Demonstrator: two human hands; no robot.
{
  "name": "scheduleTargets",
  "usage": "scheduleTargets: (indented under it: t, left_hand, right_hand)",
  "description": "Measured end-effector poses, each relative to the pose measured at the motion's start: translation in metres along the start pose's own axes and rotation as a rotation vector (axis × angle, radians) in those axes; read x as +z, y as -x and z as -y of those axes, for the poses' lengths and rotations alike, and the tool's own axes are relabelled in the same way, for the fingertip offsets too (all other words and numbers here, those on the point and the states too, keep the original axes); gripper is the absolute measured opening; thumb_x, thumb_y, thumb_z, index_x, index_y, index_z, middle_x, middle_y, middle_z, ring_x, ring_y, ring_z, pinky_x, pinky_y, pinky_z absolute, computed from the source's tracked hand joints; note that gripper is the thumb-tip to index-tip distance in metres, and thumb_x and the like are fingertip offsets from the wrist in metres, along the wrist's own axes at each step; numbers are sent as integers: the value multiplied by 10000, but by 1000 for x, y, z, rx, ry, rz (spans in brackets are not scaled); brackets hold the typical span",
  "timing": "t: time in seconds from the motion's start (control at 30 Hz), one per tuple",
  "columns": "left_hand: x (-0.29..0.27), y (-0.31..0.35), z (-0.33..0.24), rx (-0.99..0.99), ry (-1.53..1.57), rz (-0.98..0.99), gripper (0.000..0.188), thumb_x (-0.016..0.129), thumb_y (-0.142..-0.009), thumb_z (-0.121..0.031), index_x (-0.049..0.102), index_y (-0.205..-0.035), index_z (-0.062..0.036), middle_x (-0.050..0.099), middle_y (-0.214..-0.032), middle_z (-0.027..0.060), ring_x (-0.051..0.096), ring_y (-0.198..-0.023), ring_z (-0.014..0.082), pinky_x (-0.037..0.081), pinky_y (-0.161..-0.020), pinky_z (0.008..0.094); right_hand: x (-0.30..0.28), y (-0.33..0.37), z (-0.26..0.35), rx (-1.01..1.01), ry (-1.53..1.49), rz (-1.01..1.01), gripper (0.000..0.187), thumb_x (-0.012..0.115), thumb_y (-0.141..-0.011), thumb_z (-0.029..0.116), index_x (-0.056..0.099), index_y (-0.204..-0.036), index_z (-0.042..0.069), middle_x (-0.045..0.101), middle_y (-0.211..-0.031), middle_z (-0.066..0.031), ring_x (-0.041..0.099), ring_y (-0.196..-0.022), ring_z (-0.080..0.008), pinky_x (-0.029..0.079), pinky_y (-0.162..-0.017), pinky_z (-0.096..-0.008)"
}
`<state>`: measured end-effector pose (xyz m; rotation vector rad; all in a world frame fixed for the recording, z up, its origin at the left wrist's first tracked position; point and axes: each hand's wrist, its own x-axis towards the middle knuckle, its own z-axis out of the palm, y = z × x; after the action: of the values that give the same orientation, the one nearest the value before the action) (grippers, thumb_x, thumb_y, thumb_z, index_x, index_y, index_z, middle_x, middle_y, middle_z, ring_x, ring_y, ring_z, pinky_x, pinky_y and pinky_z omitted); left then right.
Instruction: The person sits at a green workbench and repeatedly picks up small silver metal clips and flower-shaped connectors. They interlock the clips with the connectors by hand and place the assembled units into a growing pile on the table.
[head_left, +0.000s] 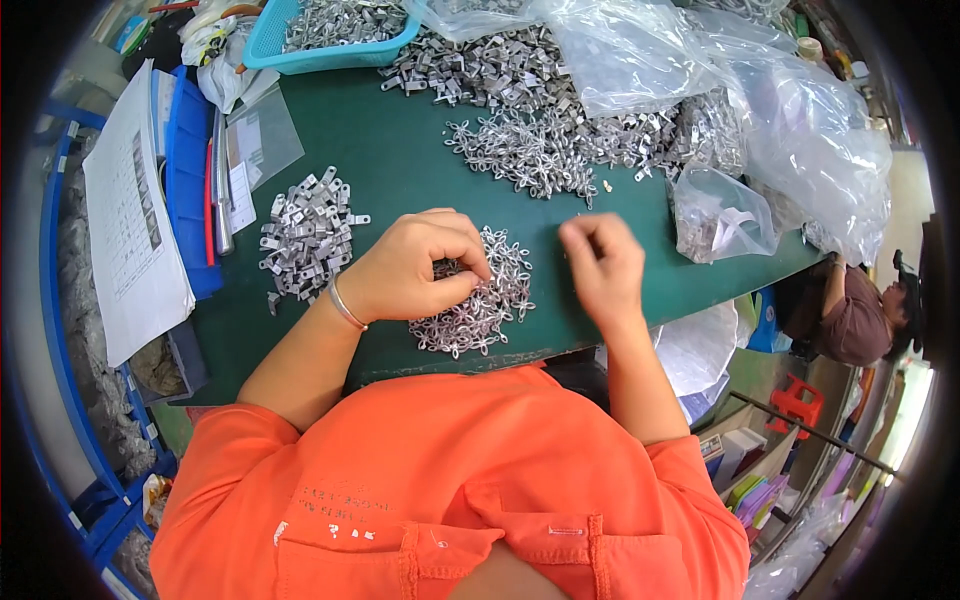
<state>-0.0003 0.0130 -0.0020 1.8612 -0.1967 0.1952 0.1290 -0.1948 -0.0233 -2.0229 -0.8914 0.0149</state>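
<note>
My left hand (425, 265), with a bangle at the wrist, is above a near pile of small looped metal pieces (480, 318). Its thumb and forefinger are pinched together; whatever lies between them is too small to make out. Off to the right of that pile, my right hand (607, 265) is held over the green table (400, 150). It looks a little blurred, its fingers curled in against the thumb, and anything in them is hidden. Left of my left hand lies a heap of small bent metal clips (310, 235).
Farther back are another heap of looped pieces (525, 150), many metal clips (490, 65), a turquoise basket (340, 60) and clear plastic bags (640, 60). Papers (135, 220) and a blue file holder (190, 180) stand at left. Another person (860, 315) is at far right, near a red stool (797, 403).
</note>
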Motion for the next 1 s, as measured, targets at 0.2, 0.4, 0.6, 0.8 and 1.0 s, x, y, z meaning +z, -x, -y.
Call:
scheduleTargets:
  t: [0.2,0.4,0.6,0.8,1.0]
  left_hand:
    - [4,-4,0,51,-85,-61,115,612,-672,40,650,-750,-36,617,-827,56,569,-784,199,454,-701,304]
    - [3,-4,1,71,-101,-118,121,616,-693,51,647,-775,-33,622,-838,65,575,-783,198,453,-696,295]
    - [3,-3,0,67,-107,-166,134,629,-707,57,646,-811,-25,620,-848,72,582,-797,183,457,-712,274]
    - [8,-3,-8,11,-31,-267,538,686,-728,18,505,-1232,-24,584,-1057,80,559,-835,134,468,-768,254]
    - [6,-3,-3,101,-28,-278,152,673,-760,30,650,-907,1,636,-897,95,617,-784,177,486,-702,257]
  right_hand:
    - [4,-22,-29,-50,347,-158,255,726,-722,79,612,-947,45,569,-926,-110,542,-832,-272,442,-776,-369]
    - [3,-11,-20,-115,279,-114,215,738,-701,56,591,-856,32,606,-891,-86,563,-850,-265,445,-778,-356]
    - [9,-7,-10,19,66,-264,138,696,-742,-27,604,-839,6,632,-816,-82,603,-667,-182,488,-608,-272]
    - [15,6,23,147,-408,-88,117,676,-782,-19,631,-890,-21,658,-857,-85,613,-743,-122,487,-648,-236]
    - [30,18,45,69,-753,40,235,667,-787,-77,561,-994,-49,643,-926,-109,624,-845,-135,512,-753,-247]
